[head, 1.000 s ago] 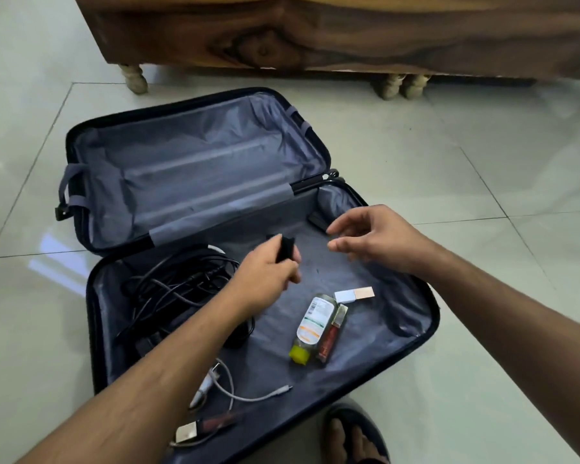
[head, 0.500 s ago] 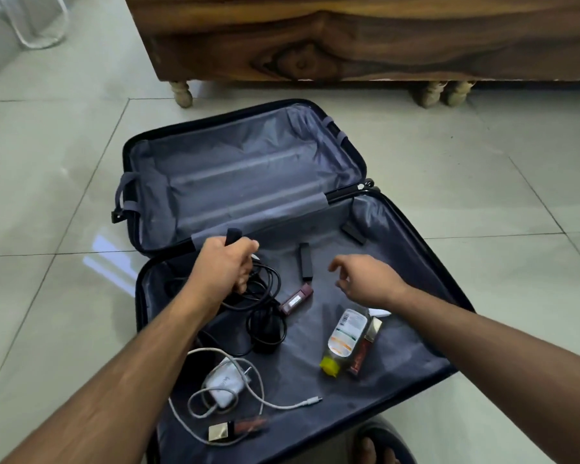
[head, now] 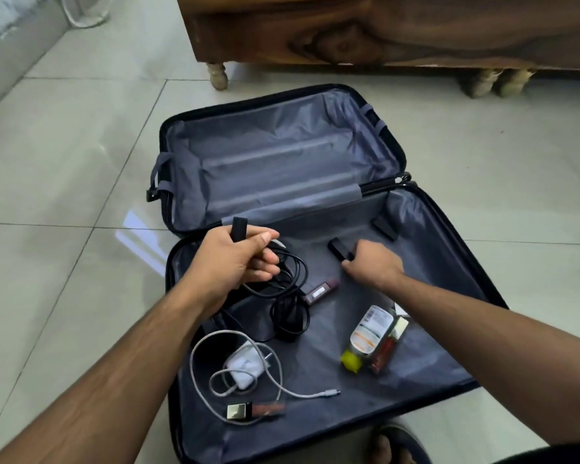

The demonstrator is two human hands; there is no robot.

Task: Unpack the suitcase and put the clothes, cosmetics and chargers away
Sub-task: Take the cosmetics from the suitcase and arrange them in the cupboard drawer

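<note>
1. Grey lining is nearly all that shows in the open suitcase [head: 456,236] on the floor; from the head view the far half is bare and no clothes are visible, so I'd judge the clothes already out.
2. The left hand [head: 235,262] has its fingers curled round a small black stick [head: 239,228] and a loop of the black charger cable [head: 288,296].
3. The right hand [head: 372,267] pinches another black stick [head: 339,249] against the lining, just right of the cable.
4. Left in the near half: a white charger [head: 243,366] with its cable, a yellow-capped bottle [head: 369,333], a red tube [head: 387,346] touching it, a maroon tube [head: 320,291] and a gold-capped tube [head: 258,410].
5. Cosmetics and chargers remain to be put away.
</note>
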